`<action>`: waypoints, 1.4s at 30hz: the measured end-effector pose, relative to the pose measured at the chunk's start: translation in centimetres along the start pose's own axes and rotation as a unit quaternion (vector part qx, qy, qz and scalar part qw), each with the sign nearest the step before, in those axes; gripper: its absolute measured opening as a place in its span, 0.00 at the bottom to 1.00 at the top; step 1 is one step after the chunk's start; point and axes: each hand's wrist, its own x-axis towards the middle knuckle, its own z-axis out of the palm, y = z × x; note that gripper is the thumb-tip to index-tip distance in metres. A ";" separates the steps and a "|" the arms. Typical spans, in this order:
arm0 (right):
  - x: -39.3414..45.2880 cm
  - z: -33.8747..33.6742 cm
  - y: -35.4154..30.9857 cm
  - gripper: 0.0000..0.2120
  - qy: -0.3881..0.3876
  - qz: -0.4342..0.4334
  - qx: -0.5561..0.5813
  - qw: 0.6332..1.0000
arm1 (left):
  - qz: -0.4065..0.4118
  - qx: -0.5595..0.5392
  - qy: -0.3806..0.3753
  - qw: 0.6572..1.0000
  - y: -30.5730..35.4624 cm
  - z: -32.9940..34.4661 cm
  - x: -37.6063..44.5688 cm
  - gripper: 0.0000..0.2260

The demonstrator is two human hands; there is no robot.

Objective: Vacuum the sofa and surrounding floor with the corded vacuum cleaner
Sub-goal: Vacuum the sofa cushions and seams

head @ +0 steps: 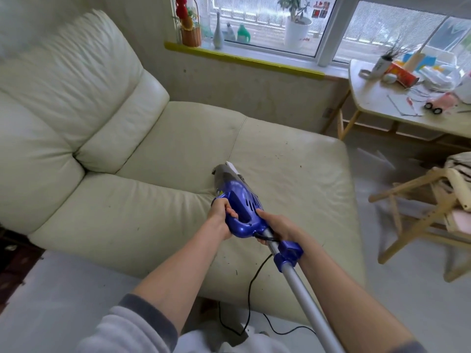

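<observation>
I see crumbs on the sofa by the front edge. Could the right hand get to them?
Probably yes. The crumbs lie on the bare sofa seat, just below the right hand, with nothing in between. But that hand grips the vacuum's silver tube, so it must let go first.

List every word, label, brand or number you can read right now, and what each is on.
None can be read.
Yellow sticker on the vacuum cleaner: too small to read.
Red marks on the white plant pot: blurred.
Red packet on the side table: print blurred.
Red squares on the window: nothing legible.
</observation>
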 end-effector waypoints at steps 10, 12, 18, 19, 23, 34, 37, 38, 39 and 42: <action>0.2 0.3 -0.3 0.16 0.038 0.002 0.042 0.998 | -0.019 0.048 -0.025 0.998 1.4 1.1 0.3 0.08; -0.2 -0.5 0.2 0.16 0.050 0.007 0.050 0.997 | -0.024 0.053 -0.033 0.998 0.9 1.7 0.3 0.07; -0.8 -2.9 1.1 0.16 0.068 0.002 0.075 0.995 | -0.042 0.092 -0.041 0.994 -0.7 3.9 0.8 0.10; -0.8 -3.2 1.3 0.17 0.068 0.004 0.075 0.995 | -0.042 0.098 -0.039 0.993 -0.9 4.1 0.8 0.10; -1.0 -4.4 1.3 0.17 0.064 0.005 0.091 0.994 | -0.036 0.114 -0.036 0.992 -1.6 5.3 0.6 0.09; -1.5 -10.5 2.0 0.16 0.079 0.005 0.107 0.991 | -0.039 0.116 -0.038 0.992 -5.2 10.5 0.3 0.08; -1.8 -12.2 2.2 0.15 0.086 0.005 0.127 0.988 | -0.041 0.117 -0.048 0.991 -6.3 12.1 0.3 0.06; -1.9 -13.1 2.4 0.16 0.087 0.005 0.130 0.988 | -0.042 0.125 -0.051 0.990 -6.8 12.8 0.4 0.07; -2.0 -13.3 2.5 0.16 0.088 0.005 0.129 0.988 | -0.042 0.130 -0.051 0.989 -6.9 12.9 0.5 0.07; -2.0 -15.1 2.8 0.17 0.093 0.005 0.141 0.986 | -0.052 0.149 -0.051 0.986 -8.1 14.4 1.3 0.11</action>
